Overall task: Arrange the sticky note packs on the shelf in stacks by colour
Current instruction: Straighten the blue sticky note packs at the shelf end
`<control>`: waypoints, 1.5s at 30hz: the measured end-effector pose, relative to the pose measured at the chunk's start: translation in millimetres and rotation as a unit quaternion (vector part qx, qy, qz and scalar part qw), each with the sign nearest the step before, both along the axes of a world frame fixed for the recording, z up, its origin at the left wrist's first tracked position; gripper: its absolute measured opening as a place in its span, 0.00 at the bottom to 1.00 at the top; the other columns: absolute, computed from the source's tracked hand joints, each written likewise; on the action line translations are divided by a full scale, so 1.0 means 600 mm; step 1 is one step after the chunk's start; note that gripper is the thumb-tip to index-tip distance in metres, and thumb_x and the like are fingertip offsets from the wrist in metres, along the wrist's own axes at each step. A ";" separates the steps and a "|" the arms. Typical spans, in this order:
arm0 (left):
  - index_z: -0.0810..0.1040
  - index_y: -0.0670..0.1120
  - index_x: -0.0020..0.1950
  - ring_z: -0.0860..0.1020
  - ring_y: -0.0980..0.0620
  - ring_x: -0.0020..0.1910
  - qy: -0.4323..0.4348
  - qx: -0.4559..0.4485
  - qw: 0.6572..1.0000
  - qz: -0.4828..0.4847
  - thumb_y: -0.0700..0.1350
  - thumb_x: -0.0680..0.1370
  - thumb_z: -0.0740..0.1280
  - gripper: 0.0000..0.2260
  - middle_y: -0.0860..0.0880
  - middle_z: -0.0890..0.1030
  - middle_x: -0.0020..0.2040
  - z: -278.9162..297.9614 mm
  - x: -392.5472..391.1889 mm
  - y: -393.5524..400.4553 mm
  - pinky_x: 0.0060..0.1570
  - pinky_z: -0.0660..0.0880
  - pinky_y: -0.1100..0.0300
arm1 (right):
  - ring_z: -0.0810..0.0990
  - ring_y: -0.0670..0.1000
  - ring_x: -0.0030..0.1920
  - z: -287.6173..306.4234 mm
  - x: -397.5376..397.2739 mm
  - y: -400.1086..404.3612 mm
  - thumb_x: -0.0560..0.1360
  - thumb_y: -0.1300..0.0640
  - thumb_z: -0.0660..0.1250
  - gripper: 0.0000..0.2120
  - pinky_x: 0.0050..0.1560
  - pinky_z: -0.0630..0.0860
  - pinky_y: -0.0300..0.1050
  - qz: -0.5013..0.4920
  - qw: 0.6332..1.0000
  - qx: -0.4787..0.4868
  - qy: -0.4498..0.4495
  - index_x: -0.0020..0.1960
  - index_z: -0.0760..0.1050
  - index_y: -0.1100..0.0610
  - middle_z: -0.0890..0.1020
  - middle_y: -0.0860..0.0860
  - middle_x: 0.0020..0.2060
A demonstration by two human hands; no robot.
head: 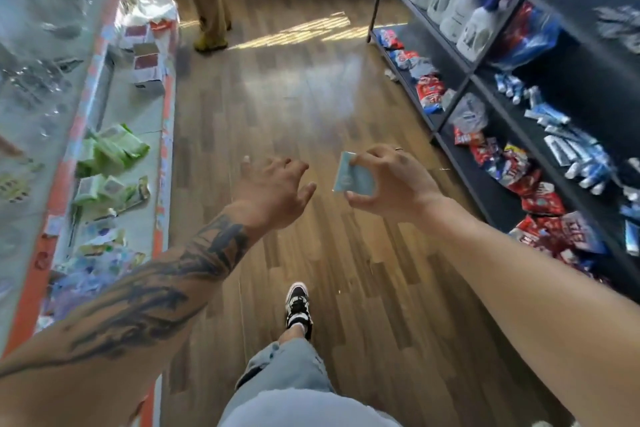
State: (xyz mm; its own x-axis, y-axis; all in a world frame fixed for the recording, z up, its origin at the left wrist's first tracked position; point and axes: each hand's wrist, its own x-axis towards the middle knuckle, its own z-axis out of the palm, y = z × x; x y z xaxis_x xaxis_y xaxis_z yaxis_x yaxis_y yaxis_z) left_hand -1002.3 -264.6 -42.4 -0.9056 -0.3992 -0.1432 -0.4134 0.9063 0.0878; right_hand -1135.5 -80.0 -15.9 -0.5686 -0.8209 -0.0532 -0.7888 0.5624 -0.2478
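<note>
The right hand [391,180] pinches a light blue sticky note pack [354,178] above the floor; the left hand [273,184] is spread and holds nothing. The shelf [138,121] lies to the left, nearer the left hand.

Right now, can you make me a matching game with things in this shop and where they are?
Things:
1. light blue pack
2. left hand
3. white bottles
4. green packs

Places or states:
A. on the orange-edged shelf on the left
B. in a row on the dark shelf on the right
C. pinched in the right hand above the floor
D. fingers spread, holding nothing

Pairs: 1-C, 2-D, 3-B, 4-A
</note>
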 end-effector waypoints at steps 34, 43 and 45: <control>0.64 0.58 0.77 0.64 0.46 0.78 -0.010 -0.051 0.993 -0.102 0.65 0.83 0.49 0.24 0.49 0.67 0.78 0.075 -0.983 -0.588 0.74 0.53 0.35 | 0.77 0.56 0.57 0.014 -0.939 -0.556 0.69 0.35 0.69 0.30 0.55 0.78 0.53 -0.097 0.992 -0.082 -0.003 0.66 0.76 0.50 0.79 0.52 0.59; 0.64 0.58 0.78 0.62 0.45 0.79 0.008 -0.033 0.988 -0.151 0.65 0.84 0.49 0.25 0.49 0.65 0.80 0.111 -1.279 -0.694 0.77 0.55 0.36 | 0.79 0.55 0.59 0.047 -1.198 -0.630 0.69 0.36 0.72 0.30 0.56 0.77 0.50 -0.155 0.983 -0.091 0.021 0.66 0.77 0.50 0.80 0.51 0.60; 0.64 0.58 0.78 0.61 0.45 0.80 0.020 -0.028 0.985 -0.171 0.65 0.84 0.49 0.25 0.49 0.65 0.80 0.108 -1.363 -0.720 0.77 0.54 0.36 | 0.79 0.55 0.57 0.049 -1.262 -0.647 0.68 0.33 0.70 0.31 0.56 0.79 0.53 -0.173 0.980 -0.091 0.032 0.65 0.78 0.49 0.80 0.51 0.59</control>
State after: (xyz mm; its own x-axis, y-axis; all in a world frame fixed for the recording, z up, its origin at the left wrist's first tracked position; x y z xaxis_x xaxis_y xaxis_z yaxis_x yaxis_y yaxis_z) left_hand -1820.1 -696.5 22.4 -0.9929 -0.0761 -0.0916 -0.0803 0.9958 0.0433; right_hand -1893.0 -467.9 13.6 -0.8117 -0.5714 0.1206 -0.5763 0.7501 -0.3245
